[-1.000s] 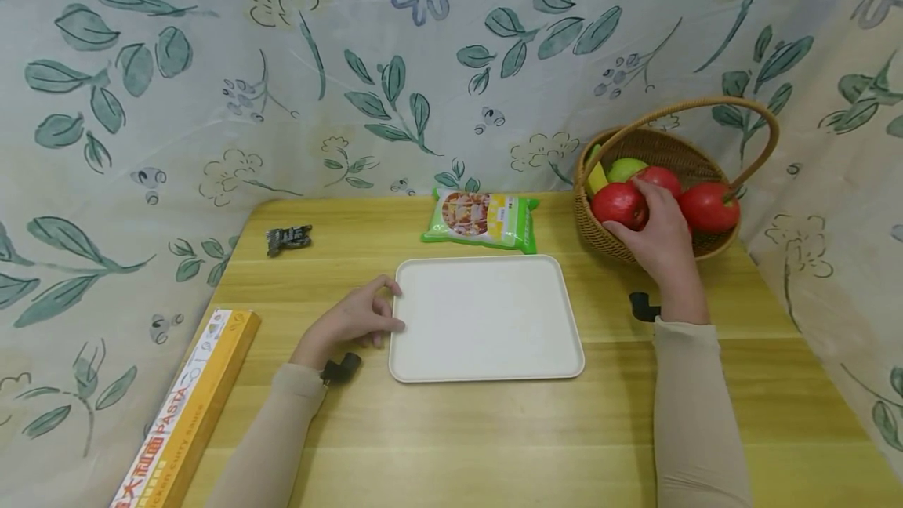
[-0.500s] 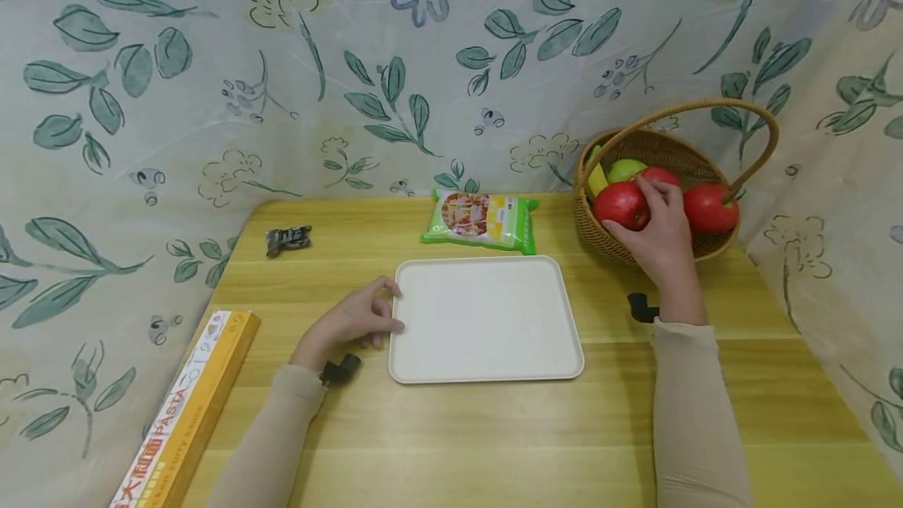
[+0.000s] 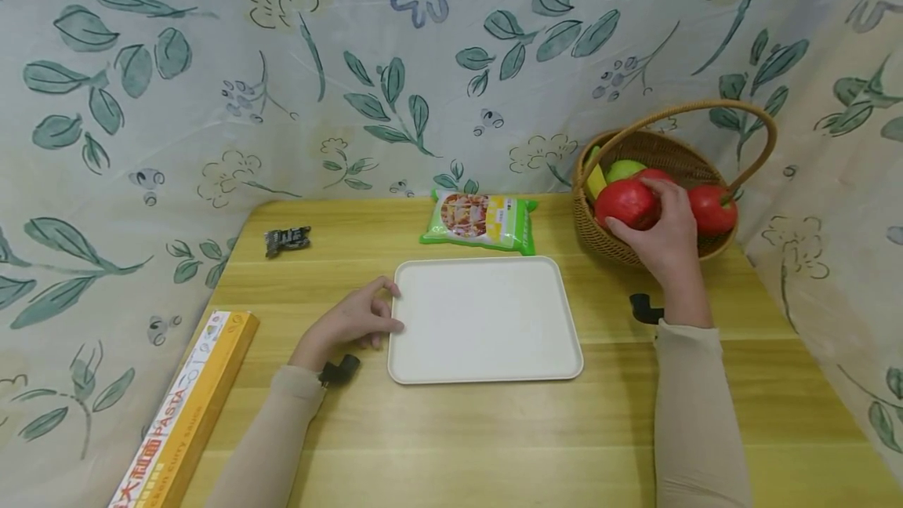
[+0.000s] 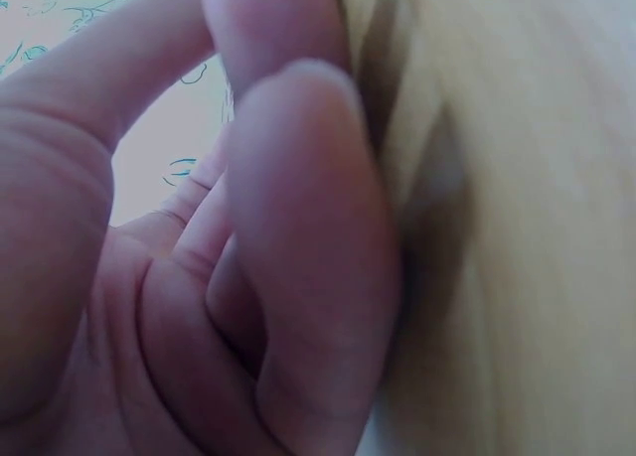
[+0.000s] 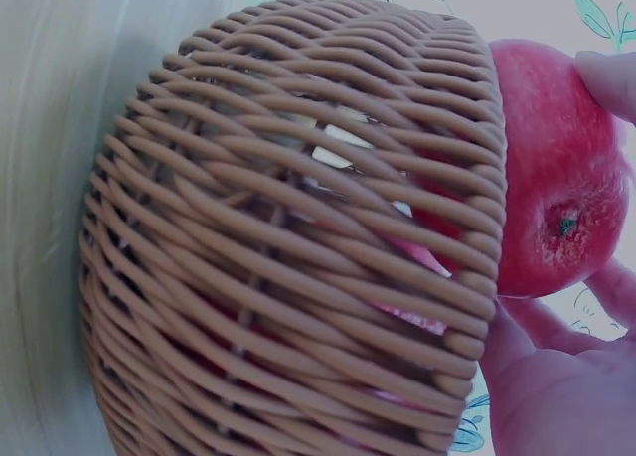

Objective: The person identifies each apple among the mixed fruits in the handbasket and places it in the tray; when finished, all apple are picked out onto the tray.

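At the tray's left rim, my left hand (image 3: 350, 315) rests with thumb and index fingertips touching the edge and the other fingers loosely bent. The white rectangular tray (image 3: 485, 320) lies flat on the table. In the left wrist view, bent fingers (image 4: 313, 247) lie close to the wood. My right hand (image 3: 666, 235) grips a red apple (image 3: 626, 204) at the front opening of the wicker basket (image 3: 600, 235). In the right wrist view, thumb and fingers hold this apple (image 5: 556, 168) around its sides, partly beyond the woven rim.
Inside the basket are a green fruit (image 3: 624, 170), a yellow banana-like fruit (image 3: 596, 179) and more red fruit (image 3: 712, 210). A green food packet (image 3: 480, 220) lies behind the tray, a small black packet (image 3: 288, 239) back left, a pasta box (image 3: 186, 406) along the left edge.
My right hand has shifted slightly right, and the red apple has come up and toward me with it, showing larger. The left hand and tray stay in place.
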Demonstrator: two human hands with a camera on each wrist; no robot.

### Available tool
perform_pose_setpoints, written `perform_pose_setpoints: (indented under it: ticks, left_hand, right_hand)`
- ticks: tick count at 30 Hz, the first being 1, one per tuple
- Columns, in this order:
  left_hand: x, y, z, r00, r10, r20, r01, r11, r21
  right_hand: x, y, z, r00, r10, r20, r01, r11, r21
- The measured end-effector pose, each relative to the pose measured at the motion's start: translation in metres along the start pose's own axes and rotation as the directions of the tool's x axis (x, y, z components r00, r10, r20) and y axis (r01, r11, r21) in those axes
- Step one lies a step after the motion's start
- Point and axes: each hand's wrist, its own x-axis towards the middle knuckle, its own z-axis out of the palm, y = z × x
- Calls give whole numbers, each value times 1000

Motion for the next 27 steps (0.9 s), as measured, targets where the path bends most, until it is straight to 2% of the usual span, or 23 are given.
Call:
perform_pose_setpoints:
  ticks: [6, 8, 12, 17, 22, 27]
  left_hand:
    - [0, 0, 0, 1000, -3, 0, 3, 1000, 0]
    - [0, 0, 0, 1000, -2, -1, 2, 1000, 2]
    - [1, 0, 0, 1000, -3, -2, 3, 1000, 1]
    - [0, 0, 0, 1000, -2, 3, 2, 1000, -6]
    - [1, -1, -1, 1000, -3, 4, 3, 1000, -4]
    - [1, -2, -1, 1000, -3, 1, 3, 1000, -1]
  right_hand:
    - [-2, -4, -1, 999, 51, 6, -52, 994, 101]
    - [-3, -6, -1, 999, 32, -3, -32, 992, 119]
    - [-4, -11, -1, 1000, -24, -12, 25, 996, 90]
    - [-7, -18, 2, 999, -39, 7, 38, 994, 104]
    - [-10, -26, 8, 996, -47, 75, 32, 981, 189]
    - [-14, -36, 21, 980, -89, 177, 40, 964, 264]
